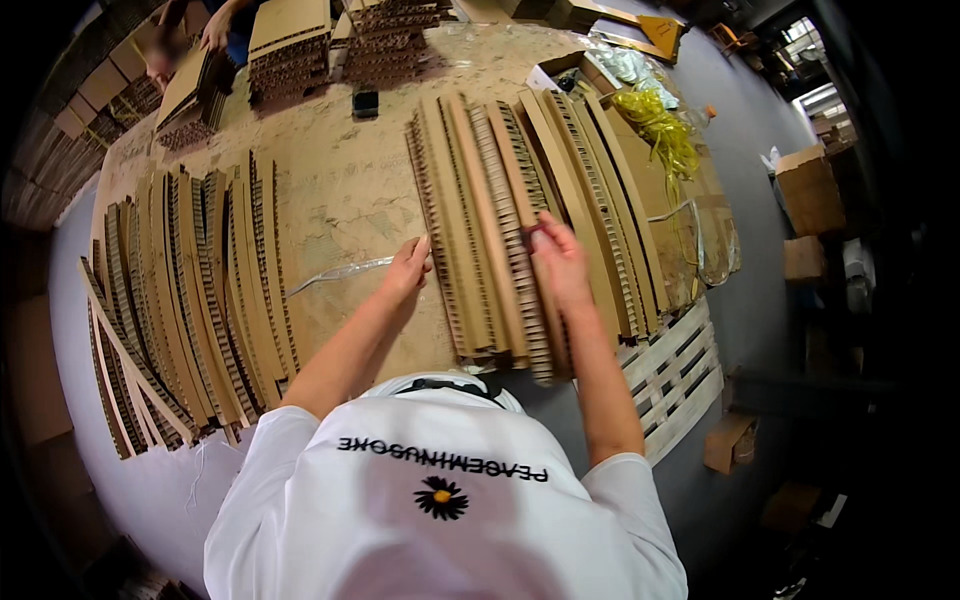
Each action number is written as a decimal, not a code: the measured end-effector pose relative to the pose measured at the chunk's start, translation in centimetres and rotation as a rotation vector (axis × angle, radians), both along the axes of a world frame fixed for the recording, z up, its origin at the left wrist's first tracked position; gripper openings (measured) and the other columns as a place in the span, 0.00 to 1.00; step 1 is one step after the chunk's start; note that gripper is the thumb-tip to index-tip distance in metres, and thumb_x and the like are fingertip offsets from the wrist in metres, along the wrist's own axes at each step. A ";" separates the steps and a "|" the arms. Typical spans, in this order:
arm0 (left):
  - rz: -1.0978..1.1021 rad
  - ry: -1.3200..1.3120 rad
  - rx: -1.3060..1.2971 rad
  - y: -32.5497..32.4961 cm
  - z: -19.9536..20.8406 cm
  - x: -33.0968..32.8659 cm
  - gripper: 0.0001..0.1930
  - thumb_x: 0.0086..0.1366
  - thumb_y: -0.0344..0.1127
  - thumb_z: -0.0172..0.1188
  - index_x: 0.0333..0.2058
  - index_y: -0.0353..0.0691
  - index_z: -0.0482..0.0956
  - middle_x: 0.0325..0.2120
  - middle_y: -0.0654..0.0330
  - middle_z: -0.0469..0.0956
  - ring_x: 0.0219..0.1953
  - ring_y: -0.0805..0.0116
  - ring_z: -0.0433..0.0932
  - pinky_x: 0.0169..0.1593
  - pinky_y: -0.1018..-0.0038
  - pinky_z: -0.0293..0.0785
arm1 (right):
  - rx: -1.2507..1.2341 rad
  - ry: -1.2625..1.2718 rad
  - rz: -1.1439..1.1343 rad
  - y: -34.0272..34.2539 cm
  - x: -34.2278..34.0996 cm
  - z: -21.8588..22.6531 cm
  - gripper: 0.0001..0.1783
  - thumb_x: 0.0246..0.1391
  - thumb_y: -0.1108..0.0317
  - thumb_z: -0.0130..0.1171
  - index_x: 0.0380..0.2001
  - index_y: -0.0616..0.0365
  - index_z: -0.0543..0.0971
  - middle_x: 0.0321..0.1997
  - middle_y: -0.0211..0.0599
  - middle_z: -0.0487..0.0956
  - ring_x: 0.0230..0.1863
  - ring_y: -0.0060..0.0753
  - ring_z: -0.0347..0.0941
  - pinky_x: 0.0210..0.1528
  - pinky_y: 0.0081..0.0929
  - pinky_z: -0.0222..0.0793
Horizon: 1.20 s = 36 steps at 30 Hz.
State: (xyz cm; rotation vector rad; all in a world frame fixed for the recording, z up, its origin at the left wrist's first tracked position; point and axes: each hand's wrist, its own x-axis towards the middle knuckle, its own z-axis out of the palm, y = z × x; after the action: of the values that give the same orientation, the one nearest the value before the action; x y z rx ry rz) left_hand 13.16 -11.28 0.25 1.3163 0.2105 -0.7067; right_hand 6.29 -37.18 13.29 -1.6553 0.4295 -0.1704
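Honeycomb cardboard strips stand side by side in a row [465, 230] in front of me, their ribbed edges showing. My right hand [562, 265] reaches over the row, its fingers closed on a honeycomb cardboard strip [530, 300] whose near end juts toward me, slightly blurred. A small dark reddish patch shows by those fingertips; I cannot make out what it is. At the row's left side, my left hand [408, 268] has its fingers curled against the outermost strip. A pale plastic strap [340, 272] runs up to that hand. Whether the fingers pinch it is hidden.
More strips lie in a second row [190, 290] at the left. A small black box [366, 104], yellow strapping [660, 125] and an open carton [570, 72] are farther back. Another person's hand [215, 35] is by cardboard stacks [288, 50]. A white slatted pallet [675, 380] stands right.
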 end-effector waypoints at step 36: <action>0.202 -0.392 0.645 -1.5 1.7 -1.1 0.43 0.59 0.45 0.71 0.66 0.29 0.61 0.54 0.38 0.76 0.55 0.42 0.77 0.59 0.59 0.74 | 0.462 -0.044 0.017 -1.3 6.2 -10.0 0.14 0.69 0.64 0.59 0.53 0.59 0.80 0.46 0.30 0.82 0.47 0.23 0.77 0.53 0.24 0.73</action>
State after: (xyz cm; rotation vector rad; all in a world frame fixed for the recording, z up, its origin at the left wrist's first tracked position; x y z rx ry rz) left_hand 12.01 -12.74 1.97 1.9851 0.2591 -0.1920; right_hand 12.50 -38.49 3.27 -1.1990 0.3872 -0.0861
